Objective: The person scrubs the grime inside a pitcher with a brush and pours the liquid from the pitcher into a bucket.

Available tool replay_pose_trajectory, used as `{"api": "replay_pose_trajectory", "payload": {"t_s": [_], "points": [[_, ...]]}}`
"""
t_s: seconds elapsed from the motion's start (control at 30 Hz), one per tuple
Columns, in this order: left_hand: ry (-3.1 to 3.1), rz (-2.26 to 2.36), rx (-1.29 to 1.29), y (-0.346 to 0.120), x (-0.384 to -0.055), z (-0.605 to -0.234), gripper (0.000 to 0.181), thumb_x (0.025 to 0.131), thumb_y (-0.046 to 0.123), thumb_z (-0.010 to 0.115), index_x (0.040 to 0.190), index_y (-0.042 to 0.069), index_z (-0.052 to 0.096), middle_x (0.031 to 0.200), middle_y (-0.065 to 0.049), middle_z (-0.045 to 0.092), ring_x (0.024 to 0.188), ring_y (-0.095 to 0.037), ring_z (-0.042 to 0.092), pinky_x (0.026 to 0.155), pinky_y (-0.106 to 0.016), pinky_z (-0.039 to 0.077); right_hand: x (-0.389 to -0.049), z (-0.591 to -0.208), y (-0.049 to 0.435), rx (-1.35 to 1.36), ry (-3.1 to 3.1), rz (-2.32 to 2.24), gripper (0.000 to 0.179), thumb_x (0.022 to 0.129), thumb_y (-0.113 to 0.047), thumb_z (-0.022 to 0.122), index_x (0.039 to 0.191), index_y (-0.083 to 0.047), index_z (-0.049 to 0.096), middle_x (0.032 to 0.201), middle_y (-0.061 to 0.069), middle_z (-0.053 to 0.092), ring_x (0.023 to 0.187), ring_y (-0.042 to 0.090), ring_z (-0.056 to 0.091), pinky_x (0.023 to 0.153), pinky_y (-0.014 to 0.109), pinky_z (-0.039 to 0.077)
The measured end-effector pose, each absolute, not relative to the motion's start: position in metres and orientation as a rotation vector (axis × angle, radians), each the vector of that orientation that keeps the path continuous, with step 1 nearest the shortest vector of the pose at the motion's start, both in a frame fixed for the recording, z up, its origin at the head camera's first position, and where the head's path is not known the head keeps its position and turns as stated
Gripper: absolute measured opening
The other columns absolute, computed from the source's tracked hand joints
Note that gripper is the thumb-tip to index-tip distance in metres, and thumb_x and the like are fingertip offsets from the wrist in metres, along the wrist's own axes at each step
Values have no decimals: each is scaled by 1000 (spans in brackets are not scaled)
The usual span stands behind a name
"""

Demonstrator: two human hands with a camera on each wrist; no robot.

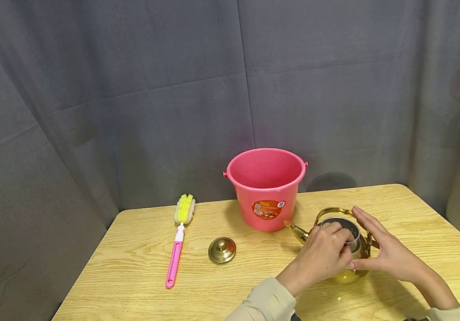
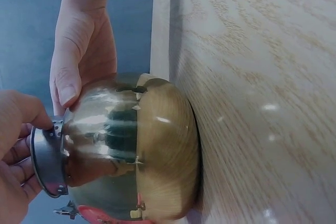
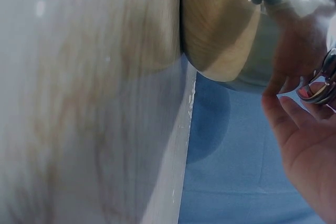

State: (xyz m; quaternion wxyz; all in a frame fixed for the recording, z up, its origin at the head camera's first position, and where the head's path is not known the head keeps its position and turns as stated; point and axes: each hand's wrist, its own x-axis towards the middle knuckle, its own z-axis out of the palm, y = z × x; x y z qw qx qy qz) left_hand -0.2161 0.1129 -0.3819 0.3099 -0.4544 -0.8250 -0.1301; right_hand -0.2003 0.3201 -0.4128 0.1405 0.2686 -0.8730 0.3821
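Note:
A shiny gold-coloured teapot stands at the right of the table, its spout pointing left and its arched handle upright. My left hand is over the mouth, fingers dipping inside. In the left wrist view those fingers pinch the rim of a silver metal strainer with small holes, which stands out of the mouth. Around the teapot's other side, my right hand holds it, thumb against the body and fingers by the handle. The round gold lid lies knob up, left of the teapot.
A pink bucket with an orange label stands at the back, close to the spout. Farther left lies a brush with a pink handle and a yellow and white sponge head. Grey cloth hangs behind the table.

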Motion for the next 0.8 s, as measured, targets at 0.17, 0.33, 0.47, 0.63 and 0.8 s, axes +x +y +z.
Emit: {"api": "replay_pose_trajectory", "payload": {"t_s": [0.17, 0.33, 0.47, 0.63, 0.8], "points": [[-2177, -385, -1201, 111, -218, -379, 11, 80, 17, 71, 91, 17, 70, 83, 10, 57, 79, -3, 53, 66, -13, 36, -200, -412, 319, 758, -2539, 1109, 115, 67, -10, 88, 156, -20, 16, 159, -7, 13, 132, -7, 19, 86, 13, 36], [-2160, -386, -1209, 110, -218, -378, 10, 80, 17, 71, 91, 17, 70, 82, 11, 57, 79, -3, 53, 68, -13, 38, -201, -413, 320, 752, -2546, 1106, 115, 67, -10, 88, 156, -20, 16, 159, -7, 12, 131, -8, 19, 84, 14, 38], [-2152, -381, -1209, 110, -218, -377, 10, 80, 17, 71, 91, 17, 70, 82, 11, 57, 81, -3, 54, 70, -13, 39, -201, -413, 320, 753, -2542, 1111, 116, 67, -10, 88, 156, -20, 16, 159, -8, 12, 131, -9, 19, 85, 13, 37], [-2138, -360, -1212, 110, -216, -374, 10, 81, 17, 70, 91, 18, 70, 84, 11, 58, 84, -3, 55, 77, -15, 42, -201, -413, 320, 740, -2551, 1107, 116, 67, -11, 88, 156, -21, 16, 159, -7, 12, 130, -9, 20, 85, 12, 37], [-2151, -354, -1203, 109, -214, -371, 10, 82, 18, 70, 92, 18, 70, 88, 10, 60, 87, -5, 55, 75, -15, 41, -200, -413, 320, 719, -2571, 1094, 115, 68, -12, 88, 156, -22, 15, 159, 1, 14, 129, -9, 21, 84, 16, 39]]}}
